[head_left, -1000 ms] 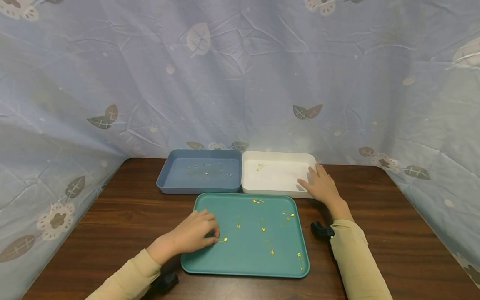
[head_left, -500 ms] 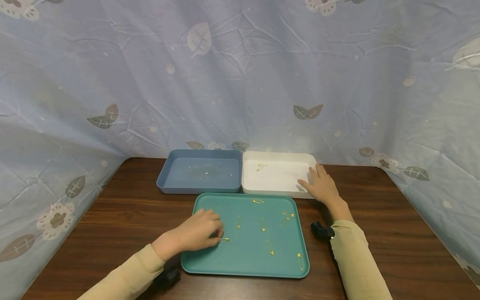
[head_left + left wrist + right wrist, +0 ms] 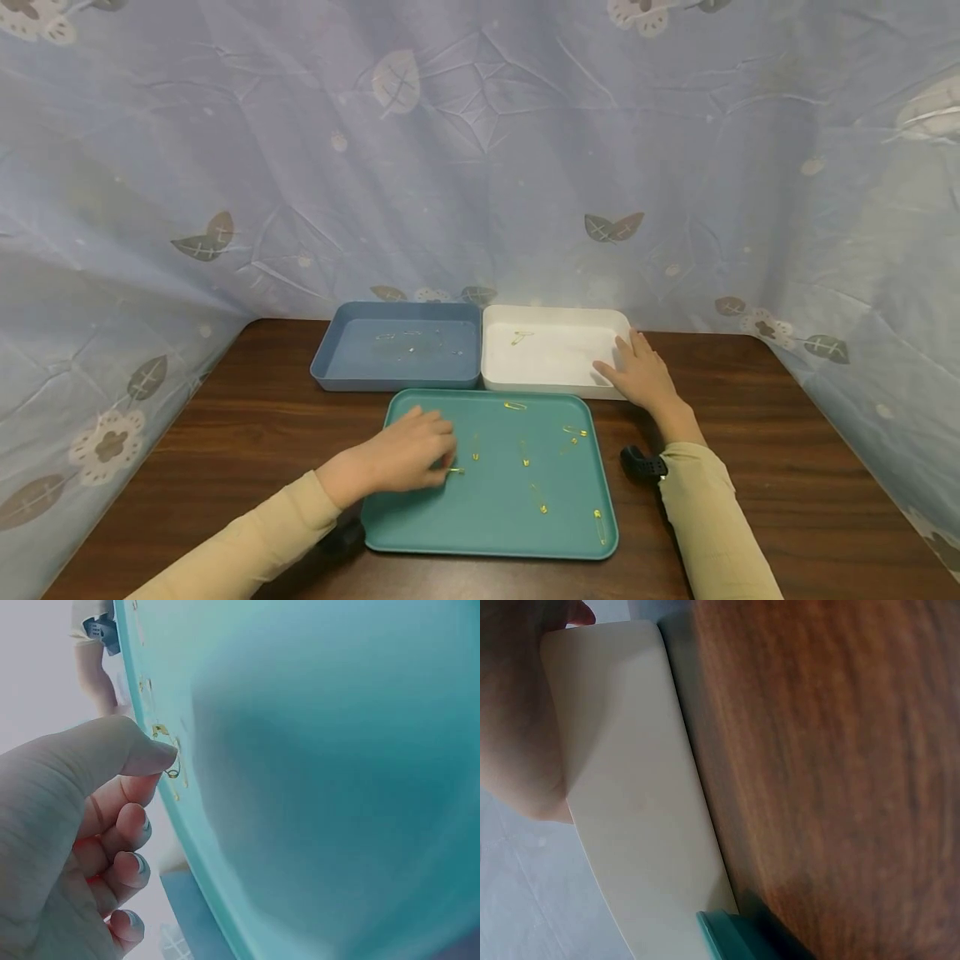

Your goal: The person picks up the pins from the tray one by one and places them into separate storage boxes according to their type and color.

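Between thumb and forefinger, my left hand (image 3: 405,454) pinches a small gold safety pin (image 3: 457,472) over the left half of the teal tray (image 3: 480,527). In the left wrist view the pin's gold cap (image 3: 160,730) sticks out past the thumb tip, and the other fingers are curled. Several more gold safety pins lie spread over the tray, one of them a pin (image 3: 599,527) near its right edge. My right hand (image 3: 641,377) rests with spread fingers on the right rim of the white tray (image 3: 573,354), holding no pin.
Left of the white tray, which has gold pins in it, stands a blue tray (image 3: 348,354) with several silver-coloured safety pins. Both sit behind the teal tray on the dark wooden table (image 3: 262,417). A patterned curtain (image 3: 480,167) hangs behind and at the sides.
My left hand has shifted right and slightly away from me across the teal tray, and the pinched pin has moved with it. The right hand stays at the white tray's rim.
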Available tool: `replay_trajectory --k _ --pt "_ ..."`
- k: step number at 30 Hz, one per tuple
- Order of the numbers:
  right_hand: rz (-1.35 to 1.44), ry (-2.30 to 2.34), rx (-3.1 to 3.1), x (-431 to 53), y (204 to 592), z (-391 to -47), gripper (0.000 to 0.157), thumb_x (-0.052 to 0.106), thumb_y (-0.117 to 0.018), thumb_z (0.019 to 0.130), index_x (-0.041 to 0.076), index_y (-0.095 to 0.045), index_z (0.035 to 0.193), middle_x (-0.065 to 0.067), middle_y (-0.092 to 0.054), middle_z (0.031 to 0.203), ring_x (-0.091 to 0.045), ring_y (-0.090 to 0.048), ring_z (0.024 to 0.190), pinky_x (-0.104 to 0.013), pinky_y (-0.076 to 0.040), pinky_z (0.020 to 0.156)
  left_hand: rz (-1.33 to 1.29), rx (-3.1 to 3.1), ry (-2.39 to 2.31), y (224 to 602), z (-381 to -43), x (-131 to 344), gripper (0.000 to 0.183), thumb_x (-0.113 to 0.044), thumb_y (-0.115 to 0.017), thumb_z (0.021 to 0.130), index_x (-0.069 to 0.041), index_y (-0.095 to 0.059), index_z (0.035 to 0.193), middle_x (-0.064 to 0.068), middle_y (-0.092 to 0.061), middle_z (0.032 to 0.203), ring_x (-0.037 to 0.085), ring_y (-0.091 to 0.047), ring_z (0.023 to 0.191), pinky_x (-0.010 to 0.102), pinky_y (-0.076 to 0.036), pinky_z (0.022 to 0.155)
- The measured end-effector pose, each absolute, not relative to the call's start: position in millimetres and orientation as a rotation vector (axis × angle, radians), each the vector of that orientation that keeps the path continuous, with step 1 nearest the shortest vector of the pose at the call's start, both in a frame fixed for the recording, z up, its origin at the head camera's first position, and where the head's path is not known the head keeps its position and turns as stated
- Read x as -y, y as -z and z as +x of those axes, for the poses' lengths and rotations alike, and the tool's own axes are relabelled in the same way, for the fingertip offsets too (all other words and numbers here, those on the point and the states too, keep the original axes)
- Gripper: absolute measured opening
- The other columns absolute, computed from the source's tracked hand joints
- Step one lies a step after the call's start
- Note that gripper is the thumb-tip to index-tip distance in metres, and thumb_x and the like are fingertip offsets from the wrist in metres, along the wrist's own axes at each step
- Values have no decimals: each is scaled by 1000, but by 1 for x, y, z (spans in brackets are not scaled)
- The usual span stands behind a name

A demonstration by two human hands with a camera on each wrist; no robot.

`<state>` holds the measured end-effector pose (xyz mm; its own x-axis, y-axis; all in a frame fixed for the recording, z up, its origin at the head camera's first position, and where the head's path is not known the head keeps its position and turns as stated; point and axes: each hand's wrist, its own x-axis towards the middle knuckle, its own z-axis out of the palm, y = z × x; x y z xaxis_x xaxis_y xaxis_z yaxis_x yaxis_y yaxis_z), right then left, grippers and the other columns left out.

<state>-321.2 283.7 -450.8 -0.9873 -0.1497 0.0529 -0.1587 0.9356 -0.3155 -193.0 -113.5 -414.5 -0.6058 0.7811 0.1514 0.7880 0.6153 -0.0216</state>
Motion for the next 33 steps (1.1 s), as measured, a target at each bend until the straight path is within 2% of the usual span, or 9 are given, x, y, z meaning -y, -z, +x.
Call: replay_trajectory --k 22,28,33 --pt "232 -525 3062 -284 452 -321 85 57 -43 97 -5 -23 152 -30 -6 160 -48 -7 148 -65 -12 116 -1405 2464 -60 402 -239 89 17 -25 -74 81 -23 -59 73 -9 -49 73 10 -33 68 24 -20 66" --pt "225 -514 3055 -286 450 -320 84 56 -44 97 -6 -24 151 -31 -7 159 -49 -8 147 -65 -13 116 -1416 2408 -77 401 -257 75 14 -25 -72 83 -23 -60 77 -8 -53 77 11 -37 71 25 -20 67" --pt "241 -528 3059 -283 447 -320 83 54 -44 98 -6 -24 151 -31 -7 160 -48 -7 148 -65 -13 116 -1426 2410 -77 394 -269 63 12 -25 -70 84 -23 -60 78 -8 -50 76 12 -36 71 26 -21 68"
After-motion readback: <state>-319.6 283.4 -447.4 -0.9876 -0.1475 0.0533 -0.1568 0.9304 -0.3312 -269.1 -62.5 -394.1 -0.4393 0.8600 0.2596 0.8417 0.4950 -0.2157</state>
